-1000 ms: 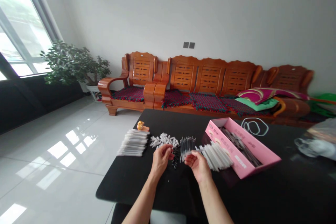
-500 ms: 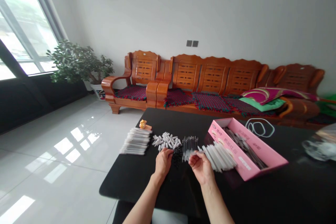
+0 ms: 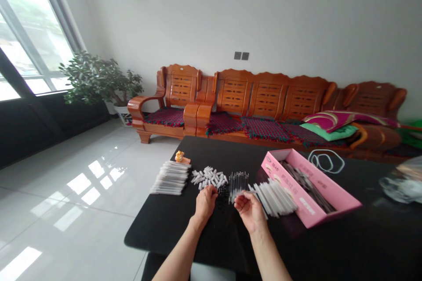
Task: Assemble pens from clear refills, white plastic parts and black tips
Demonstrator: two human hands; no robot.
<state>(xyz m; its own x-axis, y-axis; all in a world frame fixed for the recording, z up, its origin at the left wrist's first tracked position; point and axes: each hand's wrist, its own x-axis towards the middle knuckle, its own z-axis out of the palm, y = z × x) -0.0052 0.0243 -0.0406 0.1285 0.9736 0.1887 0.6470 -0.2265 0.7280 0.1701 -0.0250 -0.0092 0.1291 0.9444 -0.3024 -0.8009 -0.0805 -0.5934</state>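
Observation:
My left hand (image 3: 205, 203) is closed at the edge of a pile of small black pieces (image 3: 223, 195). Its fingertips are pinched, and whatever sits between them is too small to make out. Just behind it lies a heap of short white pieces (image 3: 209, 177). My right hand (image 3: 249, 211) is turned palm inward, its fingers curled round a thin pale tube (image 3: 251, 192). Dark slim pen refills (image 3: 238, 182) lie in a row beyond the right hand. Beside that hand, to the right, translucent pen barrels (image 3: 275, 197) are laid side by side.
White-grey pen barrels (image 3: 171, 178) form a stack at the table's left, with an orange figurine (image 3: 180, 156) behind. A pink box (image 3: 339, 195) of dark sticks stands right on the black table (image 3: 165, 228). White loops (image 3: 325, 161) and a plastic bag (image 3: 404, 182) lie farther right.
My right hand has shifted slightly left, toward my left hand, with the thin tube. My left hand has stayed nearly in place by the black pieces.

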